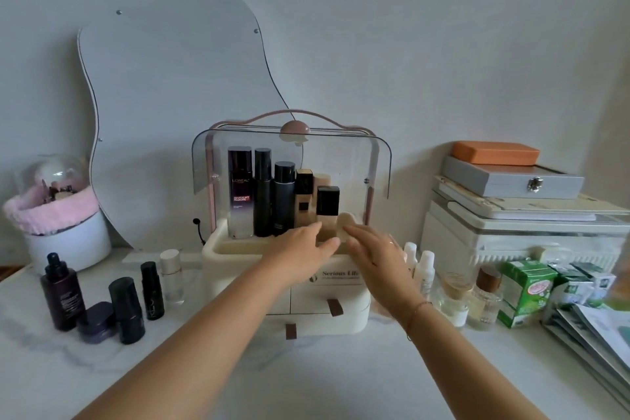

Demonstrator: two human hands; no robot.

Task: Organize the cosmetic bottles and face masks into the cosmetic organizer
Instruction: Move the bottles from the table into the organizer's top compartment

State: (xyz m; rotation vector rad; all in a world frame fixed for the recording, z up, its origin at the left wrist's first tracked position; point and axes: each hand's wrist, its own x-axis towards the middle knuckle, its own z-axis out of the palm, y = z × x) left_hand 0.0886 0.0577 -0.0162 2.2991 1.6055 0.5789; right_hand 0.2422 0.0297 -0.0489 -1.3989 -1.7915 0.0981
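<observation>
Head view, left to right. Far left on the white marble tabletop (306, 378): dark purple pump bottle (62, 293), squat purple compact (97, 321), two black cylindrical bottles (126, 310) and (152, 290), one clear bottle with a pale cap (172, 275); all upright apart from the flat compact, long axes vertical, well clear of both hands. Probably glass or hard plastic, so stiff, smooth, somewhat slippery, likely breakable if dropped; best taken around the body, not by the cap.

Centre: cream plastic cosmetic organizer (238, 257) with its clear lid (378, 160) raised, drawers below shut. Inside, standing upright in a row: tall L'Oréal bottle (240, 191), two black bottles (262, 191) and (284, 198), then beige foundation bottles with black caps (328, 211).

Left hand (300, 249) loosely curled over the tray rim, fingers reaching toward the foundation bottles; grip not discernible. Right hand (375, 249) spread, fingertips against a small beige rounded item (344, 225) at the tray's right end; motion blur, so held or merely touched cannot be told.

Right: small white bottles (426, 269), clear glass bottles (484, 297), upright, waiting. Far right: flat sachets (600, 327), probably the face masks, thin, light, floppy, lying slanted; best pinched at an edge.
</observation>
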